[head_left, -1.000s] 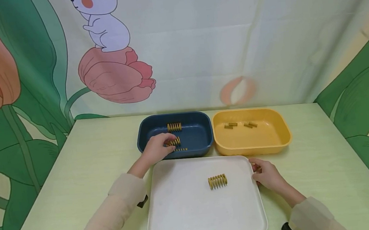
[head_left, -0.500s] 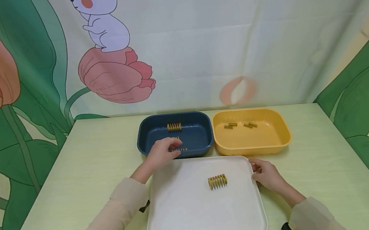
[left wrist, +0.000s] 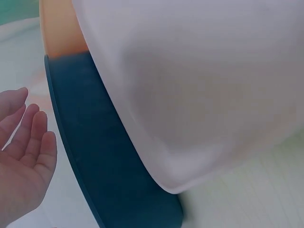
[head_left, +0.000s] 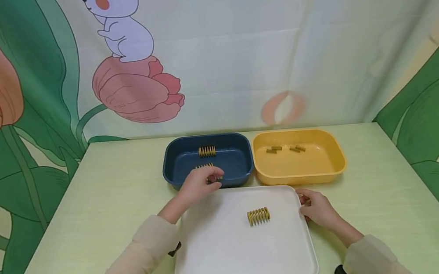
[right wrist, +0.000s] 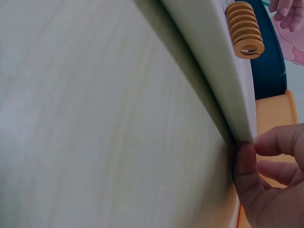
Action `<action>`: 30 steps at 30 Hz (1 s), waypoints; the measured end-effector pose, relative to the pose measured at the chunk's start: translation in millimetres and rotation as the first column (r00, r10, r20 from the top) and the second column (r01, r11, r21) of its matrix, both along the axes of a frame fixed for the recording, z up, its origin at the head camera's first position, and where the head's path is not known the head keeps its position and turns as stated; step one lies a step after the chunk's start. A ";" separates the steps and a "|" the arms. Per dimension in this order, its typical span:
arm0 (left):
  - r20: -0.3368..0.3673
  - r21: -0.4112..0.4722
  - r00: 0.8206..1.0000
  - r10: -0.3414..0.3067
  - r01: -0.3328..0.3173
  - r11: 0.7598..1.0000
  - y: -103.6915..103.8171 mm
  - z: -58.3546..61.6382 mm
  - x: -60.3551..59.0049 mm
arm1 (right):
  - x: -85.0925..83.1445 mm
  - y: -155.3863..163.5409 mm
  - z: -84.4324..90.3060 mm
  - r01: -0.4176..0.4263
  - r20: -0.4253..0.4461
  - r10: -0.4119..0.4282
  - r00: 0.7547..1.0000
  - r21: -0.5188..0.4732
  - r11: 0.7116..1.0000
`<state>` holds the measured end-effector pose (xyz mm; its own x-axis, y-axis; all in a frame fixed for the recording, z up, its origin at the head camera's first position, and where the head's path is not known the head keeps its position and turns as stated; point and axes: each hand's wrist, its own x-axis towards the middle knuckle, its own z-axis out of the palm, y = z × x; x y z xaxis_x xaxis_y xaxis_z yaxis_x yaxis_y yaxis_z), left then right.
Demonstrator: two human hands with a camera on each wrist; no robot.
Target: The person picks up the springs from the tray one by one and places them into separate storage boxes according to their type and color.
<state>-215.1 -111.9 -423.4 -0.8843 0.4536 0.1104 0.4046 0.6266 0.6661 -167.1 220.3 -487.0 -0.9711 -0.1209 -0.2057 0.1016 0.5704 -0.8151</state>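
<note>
My left hand (head_left: 202, 185) hovers over the front rim of the dark blue bin (head_left: 234, 157); in the left wrist view its fingers (left wrist: 35, 137) are loosely bent with nothing between them. Inside that bin a yellow coil spring (head_left: 207, 151) lies toward the back. Another yellow spring (head_left: 204, 165) shows behind my hand, and a third is mostly hidden by the front wall. My right hand (head_left: 318, 207) pinches the right edge of the white tray (head_left: 231, 259) near its far corner, thumb and finger at the rim in the right wrist view. A large yellow spring (head_left: 259, 216) lies on the tray.
A yellow bin (head_left: 298, 169) stands right of the blue one, with several small thin springs (head_left: 298, 148) inside. Both bins sit just behind the tray on a pale green table (head_left: 379, 183). A printed curtain (head_left: 228, 65) hangs behind the table.
My left hand has come away from a spring in the blue bin, leaving it there, and has moved right and toward the tray. The right hand stays at the tray edge.
</note>
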 end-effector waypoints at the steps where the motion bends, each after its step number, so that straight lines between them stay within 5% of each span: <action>1: -0.004 0.005 1.000 -0.010 0.010 1.000 1.0 0.5 1.1 | 0.2 0.1 -0.2 0.002 0.001 -0.002 1.000 0.000 1.000; 15: -0.012 -0.017 0.997 -0.071 0.071 0.997 9.7 -0.2 7.6 | 0.7 -0.3 1.2 -0.006 -0.005 0.006 1.000 -0.007 1.000; 30: 0.052 -0.062 0.989 -0.140 0.143 0.988 20.6 -4.2 16.8 | 1.0 -0.5 1.5 -0.008 -0.007 0.007 1.000 -0.011 1.000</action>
